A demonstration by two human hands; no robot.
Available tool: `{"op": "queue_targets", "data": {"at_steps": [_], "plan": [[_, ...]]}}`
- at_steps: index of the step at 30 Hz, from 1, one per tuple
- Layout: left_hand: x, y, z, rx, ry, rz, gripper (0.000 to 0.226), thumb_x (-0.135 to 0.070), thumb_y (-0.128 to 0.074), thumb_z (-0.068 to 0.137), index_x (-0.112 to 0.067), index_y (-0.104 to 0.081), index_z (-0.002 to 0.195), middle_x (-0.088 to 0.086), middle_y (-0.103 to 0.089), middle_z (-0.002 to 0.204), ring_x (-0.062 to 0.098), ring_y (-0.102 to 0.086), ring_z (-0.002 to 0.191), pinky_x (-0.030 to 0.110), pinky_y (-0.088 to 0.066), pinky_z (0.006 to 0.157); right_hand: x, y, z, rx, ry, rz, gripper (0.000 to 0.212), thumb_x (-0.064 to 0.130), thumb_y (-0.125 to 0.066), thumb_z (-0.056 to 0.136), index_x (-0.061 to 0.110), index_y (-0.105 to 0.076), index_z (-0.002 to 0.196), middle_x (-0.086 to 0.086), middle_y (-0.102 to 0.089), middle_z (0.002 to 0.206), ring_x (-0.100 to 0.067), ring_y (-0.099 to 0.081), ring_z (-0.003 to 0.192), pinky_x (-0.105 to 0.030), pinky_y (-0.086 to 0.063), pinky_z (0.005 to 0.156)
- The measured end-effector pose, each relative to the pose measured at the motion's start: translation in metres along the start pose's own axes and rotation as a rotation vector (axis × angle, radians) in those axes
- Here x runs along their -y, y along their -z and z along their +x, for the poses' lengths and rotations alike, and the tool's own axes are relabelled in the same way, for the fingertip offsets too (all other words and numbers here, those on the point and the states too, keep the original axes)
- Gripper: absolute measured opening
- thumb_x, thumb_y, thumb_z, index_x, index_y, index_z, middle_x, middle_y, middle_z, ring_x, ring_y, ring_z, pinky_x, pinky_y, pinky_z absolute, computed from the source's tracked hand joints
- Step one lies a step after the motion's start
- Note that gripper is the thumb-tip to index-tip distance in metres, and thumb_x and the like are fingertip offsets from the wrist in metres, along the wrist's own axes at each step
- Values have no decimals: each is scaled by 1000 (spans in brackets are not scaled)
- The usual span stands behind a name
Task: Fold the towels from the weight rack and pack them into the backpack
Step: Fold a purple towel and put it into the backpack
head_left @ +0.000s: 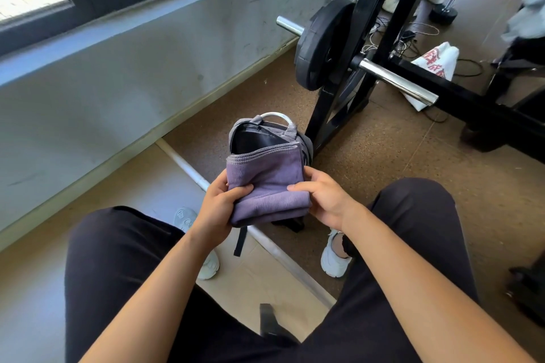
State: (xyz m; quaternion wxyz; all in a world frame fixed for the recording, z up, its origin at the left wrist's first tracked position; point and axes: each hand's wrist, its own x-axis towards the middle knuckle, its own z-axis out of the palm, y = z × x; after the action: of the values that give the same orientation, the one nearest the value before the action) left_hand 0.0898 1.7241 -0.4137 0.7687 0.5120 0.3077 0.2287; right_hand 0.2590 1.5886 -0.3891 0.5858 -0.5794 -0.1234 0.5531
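Towel point(267, 183) hides backpack point(259, 135) beside weight rack point(380, 47).

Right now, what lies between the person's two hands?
In the head view, the folded purple towel lies there: the left hand grips one side, the right hand the other.

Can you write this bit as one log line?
left hand and right hand: grip folded purple towel | backpack: open | towel: held at opening
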Motion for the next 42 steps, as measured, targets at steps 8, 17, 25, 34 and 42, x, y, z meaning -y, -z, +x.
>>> {"op": "queue_targets", "data": {"at_steps": [8, 17, 25, 34, 42], "plan": [[-10, 10, -1, 168, 117, -271, 50, 7, -57, 77, -11, -67, 122, 14, -74, 119, 24, -72, 107, 33, -60, 90, 4, 4, -4, 109, 62, 192, 45, -10, -49, 90, 13, -62, 127, -12, -68, 113, -25, -64, 98, -36, -49, 81], [-11, 12, 0, 356, 93, -368, 26, -10, -93, 60, -18, -75, 76, 21, -59, 143, 42, -50, 137, 55, -38, 116, 6, 4, -8, 226, 78, 303, 26, -4, -48, 87, 3, -65, 105, -20, -66, 130, -30, -66, 111, -37, -55, 89], [-16, 13, 0, 432, 127, -344, 12, -10, -65, 61, -8, -70, 72, 34, -46, 150, 52, -45, 137, 61, -29, 118, 6, 3, -7, 201, 102, 219, 51, -15, -34, 92, 11, -74, 73, -19, -69, 122, -32, -67, 111, -37, -58, 87], [-9, 7, -1, 214, 165, 69, 38, -22, -76, 76, -4, -50, 56, 17, -74, 121, 29, -69, 92, 38, -48, 84, -2, 4, -3, 84, 56, -71, 40, 40, -62, 90, 5, -63, 69, -26, -65, 110, -37, -60, 100, -45, -46, 90], [1, 15, 4, 117, 85, 111, 48, -15, -93, 56, -15, -57, 88, 17, -73, 118, 27, -71, 99, 35, -59, 84, -8, 9, -1, 17, 205, -489, 36, 13, -81, 83, 21, -63, 112, -11, -64, 120, -16, -62, 112, -31, -54, 90]]}}
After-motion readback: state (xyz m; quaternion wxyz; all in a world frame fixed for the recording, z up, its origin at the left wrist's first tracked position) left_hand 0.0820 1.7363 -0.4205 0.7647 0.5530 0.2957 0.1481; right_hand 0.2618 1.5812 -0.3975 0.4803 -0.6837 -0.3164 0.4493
